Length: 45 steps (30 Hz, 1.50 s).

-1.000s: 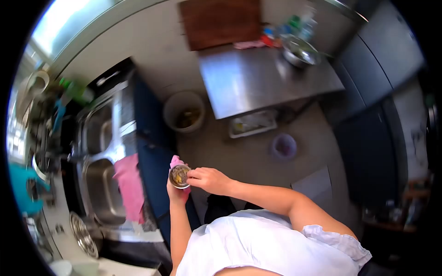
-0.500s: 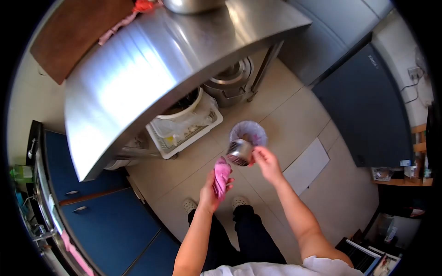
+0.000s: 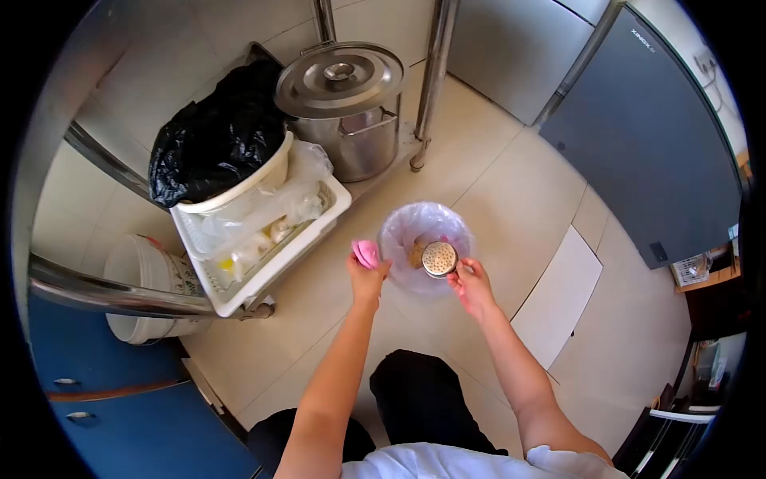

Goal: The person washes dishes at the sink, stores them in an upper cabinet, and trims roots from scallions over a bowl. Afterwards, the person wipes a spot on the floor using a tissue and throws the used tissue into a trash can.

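Note:
A small metal cup with a perforated face is held in my right hand, its holed side turned up toward the camera. It hangs over a bin lined with a pale, see-through bag; brownish scraps show inside. Just left of the bin's rim, my left hand is closed round a bunched pink cloth.
On the left, a white tray holds plastic bags and a basin with a black bag. Behind it stands a lidded steel pot. A white bucket, blue cabinets, a grey fridge and a flat white board surround the floor.
The view has dropped from the counter to the floor. My right hand has brought the cup over the bin and tipped it over. The pink cloth is still in my left hand, now beside the bin.

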Available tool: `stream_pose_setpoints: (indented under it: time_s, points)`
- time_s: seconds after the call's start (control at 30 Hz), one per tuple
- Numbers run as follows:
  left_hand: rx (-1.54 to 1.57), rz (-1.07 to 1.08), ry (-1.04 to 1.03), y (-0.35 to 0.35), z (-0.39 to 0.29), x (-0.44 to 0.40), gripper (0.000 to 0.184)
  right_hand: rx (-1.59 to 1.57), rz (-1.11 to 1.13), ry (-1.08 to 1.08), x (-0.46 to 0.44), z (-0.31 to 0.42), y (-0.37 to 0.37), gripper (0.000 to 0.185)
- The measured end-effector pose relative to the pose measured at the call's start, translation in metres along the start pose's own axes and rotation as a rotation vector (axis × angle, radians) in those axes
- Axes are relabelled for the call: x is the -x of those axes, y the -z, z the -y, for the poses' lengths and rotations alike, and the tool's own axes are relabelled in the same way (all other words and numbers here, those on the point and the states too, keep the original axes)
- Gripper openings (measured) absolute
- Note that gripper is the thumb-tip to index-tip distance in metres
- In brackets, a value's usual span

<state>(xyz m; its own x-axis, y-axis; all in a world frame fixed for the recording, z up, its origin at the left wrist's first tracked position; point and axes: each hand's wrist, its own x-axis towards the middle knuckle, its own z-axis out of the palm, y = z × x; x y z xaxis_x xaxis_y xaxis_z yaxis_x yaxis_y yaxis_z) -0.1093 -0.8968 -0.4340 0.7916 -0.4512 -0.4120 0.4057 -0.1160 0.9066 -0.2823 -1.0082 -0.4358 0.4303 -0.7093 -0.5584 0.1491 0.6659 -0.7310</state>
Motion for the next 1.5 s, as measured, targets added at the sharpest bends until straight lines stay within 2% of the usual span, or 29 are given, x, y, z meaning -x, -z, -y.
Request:
stream_pose_setpoints:
  time_s: [0.1,0.27,0.37,0.43,0.5,0.57,0.63,0.8,0.83,0.87,0.9,0.97,1.03,1.1,1.2,1.3,1.37,1.43,1.5]
  points:
    - [-0.124,0.043,-0.066,-0.009,0.026,-0.021,0.066,-0.006,0.019,0.020,0.012,-0.006,0.016,0.017]
    - [-0.156,0.029,-0.046,-0.017,0.027,-0.004,0.065,-0.045,-0.115,0.015,0.023,0.019,0.019,0.014]
    - [-0.148,0.002,0.055,-0.019,0.024,-0.001,0.062,-0.132,-0.030,0.130,0.032,0.056,0.011,0.013]
    - [-0.089,0.001,0.127,-0.016,0.031,-0.007,0.060,-0.265,0.105,0.261,0.041,0.070,0.004,0.013]
    - [-0.074,-0.007,0.140,-0.017,0.037,-0.010,0.059,-0.157,0.067,0.273,0.021,0.028,0.027,0.014]
    - [-0.058,-0.011,0.155,-0.020,0.036,-0.011,0.057,0.113,-0.167,0.082,0.007,-0.008,0.039,0.016]
    - [-0.047,-0.018,0.168,-0.024,0.038,-0.002,0.056,0.071,-0.180,0.070,0.022,0.001,0.030,0.017]
    - [-0.003,-0.056,0.157,-0.031,0.040,-0.002,0.054,-0.067,-0.010,0.170,0.027,0.045,0.018,0.016]
    - [-0.002,-0.057,0.129,-0.030,0.037,-0.001,0.053,-0.103,0.042,0.214,0.029,0.047,0.020,0.016]
    - [-0.004,-0.057,0.123,-0.029,0.039,-0.002,0.053,0.032,-0.018,0.207,0.011,0.015,0.041,0.016]
    - [-0.035,-0.055,0.123,-0.027,0.045,-0.003,0.052,0.026,-0.017,0.211,0.020,0.007,0.045,0.016]
    - [-0.049,-0.051,0.091,-0.033,0.035,-0.018,0.051,0.183,-0.131,0.106,0.019,0.006,0.038,0.015]
    - [-0.044,-0.133,0.080,-0.020,0.039,-0.009,0.049,0.159,-0.122,0.093,0.022,0.010,0.034,0.014]
    - [-0.010,-0.173,0.082,-0.011,0.030,-0.014,0.048,0.096,-0.058,0.165,0.018,0.021,0.022,0.014]
    - [0.072,-0.245,0.111,0.001,0.025,-0.015,0.047,0.071,-0.008,0.146,0.023,0.022,0.005,0.012]
    - [0.175,-0.277,0.056,0.019,0.030,-0.017,0.047,0.033,0.038,0.132,0.033,0.015,-0.014,0.012]
    - [0.233,0.002,0.056,0.036,0.038,-0.016,0.052,0.021,0.058,0.126,0.043,0.014,-0.028,0.011]
    - [0.235,-0.049,0.072,0.045,0.029,0.010,0.053,0.054,0.133,0.157,0.058,0.020,-0.047,0.013]
    - [0.217,-0.137,0.260,0.062,0.017,0.040,0.054,0.127,0.172,0.217,0.082,0.030,-0.073,0.009]
